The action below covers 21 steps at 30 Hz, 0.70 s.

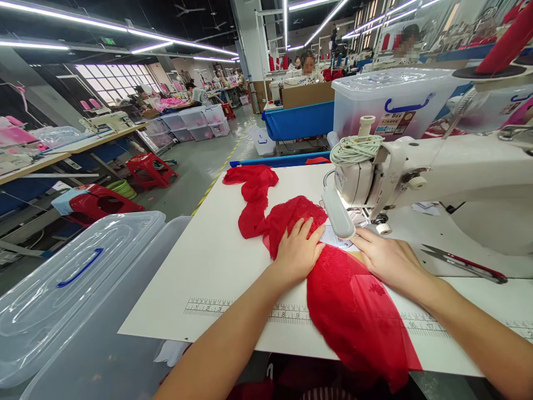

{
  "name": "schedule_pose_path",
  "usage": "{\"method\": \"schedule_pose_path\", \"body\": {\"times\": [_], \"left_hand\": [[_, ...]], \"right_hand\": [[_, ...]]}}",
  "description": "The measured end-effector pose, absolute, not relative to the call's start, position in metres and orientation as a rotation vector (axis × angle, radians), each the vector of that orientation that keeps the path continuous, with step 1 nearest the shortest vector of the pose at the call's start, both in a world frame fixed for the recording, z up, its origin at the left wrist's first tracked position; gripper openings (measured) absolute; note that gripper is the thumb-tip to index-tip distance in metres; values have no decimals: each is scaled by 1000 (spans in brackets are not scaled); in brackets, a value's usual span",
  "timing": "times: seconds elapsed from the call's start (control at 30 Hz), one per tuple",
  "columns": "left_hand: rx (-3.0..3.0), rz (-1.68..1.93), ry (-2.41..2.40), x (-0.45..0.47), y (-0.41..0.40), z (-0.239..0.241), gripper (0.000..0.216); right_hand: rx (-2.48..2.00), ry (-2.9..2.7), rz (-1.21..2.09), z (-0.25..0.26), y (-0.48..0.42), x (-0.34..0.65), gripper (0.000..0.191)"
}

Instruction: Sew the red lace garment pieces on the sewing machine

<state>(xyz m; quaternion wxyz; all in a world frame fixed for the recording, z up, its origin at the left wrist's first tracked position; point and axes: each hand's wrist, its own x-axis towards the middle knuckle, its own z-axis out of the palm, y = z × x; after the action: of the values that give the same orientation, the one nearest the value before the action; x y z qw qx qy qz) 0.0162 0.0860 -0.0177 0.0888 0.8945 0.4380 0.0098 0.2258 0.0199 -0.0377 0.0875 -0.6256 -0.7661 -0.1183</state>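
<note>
Red sheer fabric with lace patches runs across the sewing table and hangs over its front edge. My left hand lies flat on it, fingers spread, left of the needle area. My right hand is at the fabric's right edge, close to the presser foot, with its fingers together and bent onto the cloth; its thumb is hidden. A white sewing machine stands over the cloth, and its pale oval attachment partly covers the needle area. More red fabric lies bunched toward the back left.
Thread snips with red-and-black handles lie right of my right hand. A ruler strip runs along the table front. Lidded plastic boxes stand at left, another box behind the machine. Red stools and co-workers are farther off.
</note>
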Motion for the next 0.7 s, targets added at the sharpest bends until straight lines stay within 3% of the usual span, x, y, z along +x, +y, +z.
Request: {"method": "schedule_pose_path", "body": {"times": [0.23,0.7], "left_hand": [[2638,53,1306,17,85,-19,45],[2575,140,1262,14,86,-25,49]], "right_hand": [[-1908,-2259,-346,-39,19,224,54],[-2006,-2063,-505,-39,7,236,35]]}}
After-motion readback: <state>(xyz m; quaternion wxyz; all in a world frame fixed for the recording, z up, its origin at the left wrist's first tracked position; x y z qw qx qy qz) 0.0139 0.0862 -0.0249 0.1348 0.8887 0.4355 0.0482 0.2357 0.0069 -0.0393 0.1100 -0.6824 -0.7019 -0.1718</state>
